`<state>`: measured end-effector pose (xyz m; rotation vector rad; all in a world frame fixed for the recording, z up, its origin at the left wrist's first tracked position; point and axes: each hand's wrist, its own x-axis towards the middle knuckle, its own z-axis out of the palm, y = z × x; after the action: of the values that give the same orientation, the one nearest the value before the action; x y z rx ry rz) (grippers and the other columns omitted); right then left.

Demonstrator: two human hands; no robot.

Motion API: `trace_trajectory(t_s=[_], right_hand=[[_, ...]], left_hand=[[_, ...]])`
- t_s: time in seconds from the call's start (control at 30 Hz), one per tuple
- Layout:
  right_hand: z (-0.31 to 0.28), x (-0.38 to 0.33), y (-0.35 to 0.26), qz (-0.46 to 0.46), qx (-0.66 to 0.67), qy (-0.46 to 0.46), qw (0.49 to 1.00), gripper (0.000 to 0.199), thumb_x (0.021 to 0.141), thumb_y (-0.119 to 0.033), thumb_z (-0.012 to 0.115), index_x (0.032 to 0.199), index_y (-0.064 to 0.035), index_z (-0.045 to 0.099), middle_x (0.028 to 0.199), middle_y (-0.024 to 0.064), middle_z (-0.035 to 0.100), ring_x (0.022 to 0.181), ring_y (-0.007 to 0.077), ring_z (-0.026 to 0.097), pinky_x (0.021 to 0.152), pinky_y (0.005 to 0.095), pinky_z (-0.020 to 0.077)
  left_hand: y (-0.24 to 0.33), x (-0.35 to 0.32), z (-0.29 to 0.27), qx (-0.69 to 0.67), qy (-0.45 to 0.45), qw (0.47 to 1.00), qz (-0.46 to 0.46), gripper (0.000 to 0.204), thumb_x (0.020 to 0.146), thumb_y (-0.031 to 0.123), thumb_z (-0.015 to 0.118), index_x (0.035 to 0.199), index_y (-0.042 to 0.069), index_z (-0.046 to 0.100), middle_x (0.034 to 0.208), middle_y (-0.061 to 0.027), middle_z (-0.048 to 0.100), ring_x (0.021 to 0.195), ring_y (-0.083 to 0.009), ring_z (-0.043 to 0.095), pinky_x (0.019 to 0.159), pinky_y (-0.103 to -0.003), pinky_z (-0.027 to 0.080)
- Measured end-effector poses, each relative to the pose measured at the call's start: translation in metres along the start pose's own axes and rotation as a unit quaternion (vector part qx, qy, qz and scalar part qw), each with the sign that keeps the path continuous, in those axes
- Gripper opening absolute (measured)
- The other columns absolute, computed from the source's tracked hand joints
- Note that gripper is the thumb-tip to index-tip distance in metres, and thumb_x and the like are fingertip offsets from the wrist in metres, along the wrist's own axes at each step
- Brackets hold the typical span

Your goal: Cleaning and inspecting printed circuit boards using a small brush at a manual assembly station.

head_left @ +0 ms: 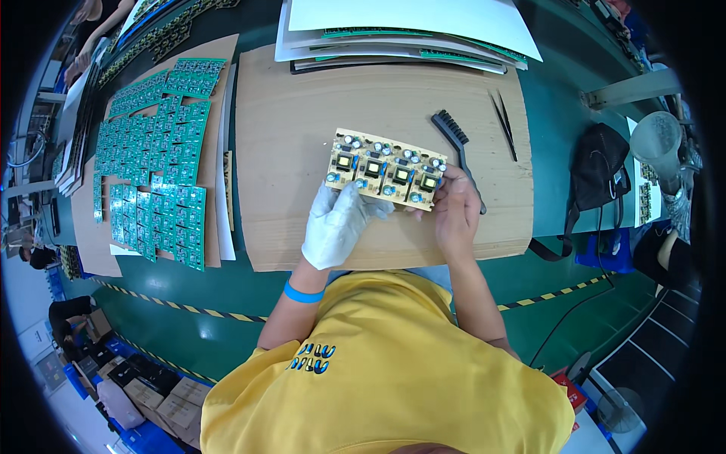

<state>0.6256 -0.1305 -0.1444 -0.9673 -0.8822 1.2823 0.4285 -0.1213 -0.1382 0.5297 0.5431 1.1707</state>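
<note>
- Left hand point(331, 228), in a white glove, has its fingers bent and pinches the lower left edge of the circuit board point(368, 184); some fingertips are hidden by the board.
- Right hand point(457, 212), bare, pinches the board's right end, the thumb toward the near side and other fingers partly out of sight behind it.
- Held between both hands, the circuit board is tan, with a row of four dark square parts with pale tops, and small round silver and blue parts along its long edges. It tilts slightly, its right end nearer the person, above the cardboard sheet point(287, 113).
- Just right of the board lies a black brush point(463, 155), bristles at the far end; its handle runs down close beside the right hand.
- Farther right, black tweezers point(504, 127) rest on the same cardboard, near its right edge, points away from the brush.
- Beyond the cardboard's far edge is a stack of white sheets point(408, 17) with green boards showing between them.
- Many green circuit boards point(155, 144) lie in rows at the left side of the desk point(556, 68).
- A black bag point(600, 163) sits to the right of the cardboard.
- Around the left wrist is a blue band point(304, 293).
</note>
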Motion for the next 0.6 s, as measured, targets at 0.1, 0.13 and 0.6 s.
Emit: trace_trajectory(t_s=[0.1,0.13,0.6], right_hand=[[0.002,0.001,-0.003,-0.009,0.007,-0.009,1.0,0.05,0.115,-0.038,0.034,0.128,0.0062,0.053,0.099,0.0173,0.068,0.072,0.021,0.067,0.06,0.0309,0.054],[0.002,0.001,-0.004,-0.008,0.003,-0.011,1.0,0.051,0.115,-0.038,0.033,0.129,0.0065,0.053,0.099,0.0177,0.068,0.072,0.0213,0.067,0.06,0.0311,0.0541],[-0.025,0.004,0.008,0.101,0.167,-0.009,0.981,0.064,0.114,-0.049,0.023,0.127,0.0053,0.055,0.101,0.0164,0.069,0.074,0.0215,0.069,0.062,0.033,0.0558]], left_hand=[[-0.002,-0.001,0.0,-0.001,0.016,1.0,-0.003,0.033,0.11,0.018,0.05,0.141,0.005,0.049,0.124,-0.0151,0.068,0.102,-0.0266,0.069,0.084,-0.041,0.057],[-0.002,-0.001,0.001,-0.001,0.015,1.0,-0.002,0.033,0.11,0.018,0.05,0.141,0.005,0.049,0.124,-0.0151,0.068,0.102,-0.0266,0.069,0.084,-0.041,0.057],[0.001,-0.009,0.006,0.002,0.047,0.999,0.008,0.044,0.106,0.018,0.058,0.146,0.003,0.046,0.128,-0.0117,0.066,0.109,-0.0247,0.067,0.092,-0.041,0.055]])
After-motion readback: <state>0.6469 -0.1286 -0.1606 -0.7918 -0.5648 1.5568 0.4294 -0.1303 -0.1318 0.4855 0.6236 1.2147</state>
